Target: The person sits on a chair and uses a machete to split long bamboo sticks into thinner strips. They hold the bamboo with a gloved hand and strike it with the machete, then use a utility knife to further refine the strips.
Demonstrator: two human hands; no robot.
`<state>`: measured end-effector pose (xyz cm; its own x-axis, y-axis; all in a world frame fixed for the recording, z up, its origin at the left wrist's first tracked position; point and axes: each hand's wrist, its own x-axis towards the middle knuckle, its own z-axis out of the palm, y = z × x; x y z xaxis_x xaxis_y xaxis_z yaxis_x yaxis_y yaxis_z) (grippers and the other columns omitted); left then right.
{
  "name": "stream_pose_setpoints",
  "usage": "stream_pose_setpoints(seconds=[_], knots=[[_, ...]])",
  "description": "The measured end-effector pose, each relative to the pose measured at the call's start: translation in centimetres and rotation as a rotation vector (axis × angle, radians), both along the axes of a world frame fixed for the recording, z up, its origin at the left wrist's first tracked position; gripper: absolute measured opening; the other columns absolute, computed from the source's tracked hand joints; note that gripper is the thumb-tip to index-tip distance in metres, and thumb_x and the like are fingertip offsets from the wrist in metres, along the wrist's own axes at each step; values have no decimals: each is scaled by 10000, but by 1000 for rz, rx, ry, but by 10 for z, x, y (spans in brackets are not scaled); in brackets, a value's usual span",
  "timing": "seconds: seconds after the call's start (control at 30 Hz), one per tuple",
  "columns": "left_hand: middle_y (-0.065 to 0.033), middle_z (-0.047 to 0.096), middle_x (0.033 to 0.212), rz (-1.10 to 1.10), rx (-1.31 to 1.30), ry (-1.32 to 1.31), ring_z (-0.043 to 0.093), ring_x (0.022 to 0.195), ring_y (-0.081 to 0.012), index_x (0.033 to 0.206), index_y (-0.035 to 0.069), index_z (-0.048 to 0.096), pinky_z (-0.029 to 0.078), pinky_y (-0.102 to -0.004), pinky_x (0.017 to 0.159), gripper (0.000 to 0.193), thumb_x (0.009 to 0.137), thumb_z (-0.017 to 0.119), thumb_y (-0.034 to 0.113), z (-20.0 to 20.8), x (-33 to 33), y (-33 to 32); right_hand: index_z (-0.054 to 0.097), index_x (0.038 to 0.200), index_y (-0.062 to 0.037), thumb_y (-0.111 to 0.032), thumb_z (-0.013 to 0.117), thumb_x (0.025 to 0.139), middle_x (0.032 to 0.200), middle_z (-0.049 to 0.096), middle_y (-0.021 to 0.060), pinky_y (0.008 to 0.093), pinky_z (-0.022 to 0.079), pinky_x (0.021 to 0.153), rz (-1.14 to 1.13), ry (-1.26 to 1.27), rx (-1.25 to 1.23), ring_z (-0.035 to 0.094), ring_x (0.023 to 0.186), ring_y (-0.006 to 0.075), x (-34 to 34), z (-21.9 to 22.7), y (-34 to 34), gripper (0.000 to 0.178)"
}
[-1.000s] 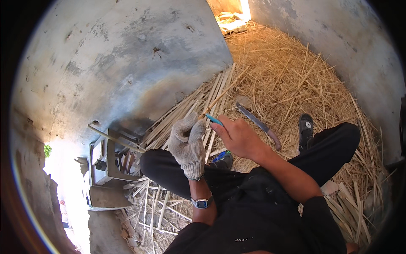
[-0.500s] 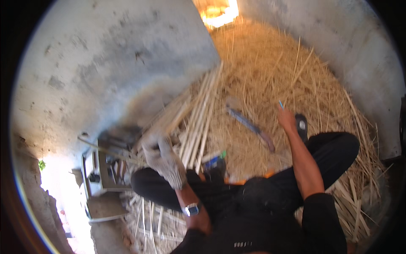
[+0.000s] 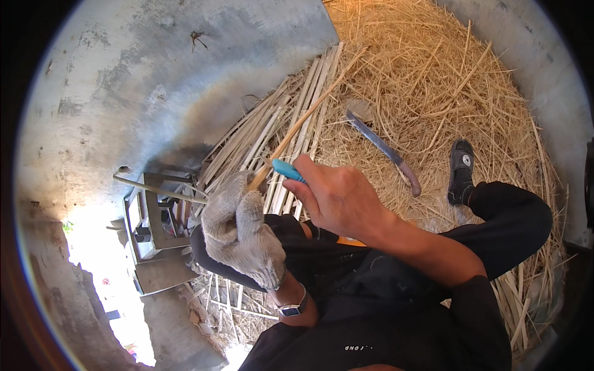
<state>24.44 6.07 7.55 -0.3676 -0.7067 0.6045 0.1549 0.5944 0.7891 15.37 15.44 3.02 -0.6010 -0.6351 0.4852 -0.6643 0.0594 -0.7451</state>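
Note:
My left hand (image 3: 241,226), in a knitted off-white glove, is closed around the lower end of a long, thin bamboo strip (image 3: 303,117). From the glove, this strip slants up and away to the right. A small turquoise-handled knife (image 3: 288,170) is gripped in my bare right hand (image 3: 343,195). Its short tip lies against or just over the strip, close to the gloved fingers; contact is hard to tell. Another thin stick (image 3: 158,190) reaches out left of the glove, and whether the hand holds it is unclear.
A machete (image 3: 383,145) with a brown handle lies on the straw-like shavings (image 3: 427,93) ahead. Many split strips (image 3: 266,123) are piled at left beside a grey wall (image 3: 161,80). A wooden frame (image 3: 151,232) stands near my left knee. My shoe (image 3: 461,170) rests on the right.
My right hand has swung left with the turquoise-handled knife, from beside my shoe to the left hand. A bamboo strip now shows clearly in the gloved hand.

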Motion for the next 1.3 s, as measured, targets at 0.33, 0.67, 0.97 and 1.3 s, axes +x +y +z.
stream_pose_setpoints(seconds=[0.33,0.67,0.97,1.3], knots=[[-140,693,933,-52,-45,57,697,829,-204,1040,-56,659,541,-290,811,144,965,620,60,4,-3,-9,628,1185,-11,-189,489,994,886,704,232,434,544,648,-469,-223,646,698,723,319,-152,-207,119,296],[-152,713,1017,106,51,-6,699,889,-205,1058,-74,659,533,-295,851,178,946,663,64,7,0,0,570,915,-48,-297,601,999,576,582,122,421,458,473,82,54,-106,612,503,315,-27,-9,12,264],[-198,724,1026,67,-19,31,692,953,-237,973,-34,669,537,-350,897,148,843,739,-32,2,0,11,570,887,-30,-230,516,1025,632,596,170,430,484,489,-273,94,364,616,511,320,-49,-47,-16,250],[-134,661,979,200,-26,-66,697,870,-230,1066,-83,634,576,-326,791,236,996,618,142,6,-14,5,623,1310,-97,-341,450,1045,919,693,238,496,519,752,-347,-228,116,683,808,374,-147,-119,53,400]])
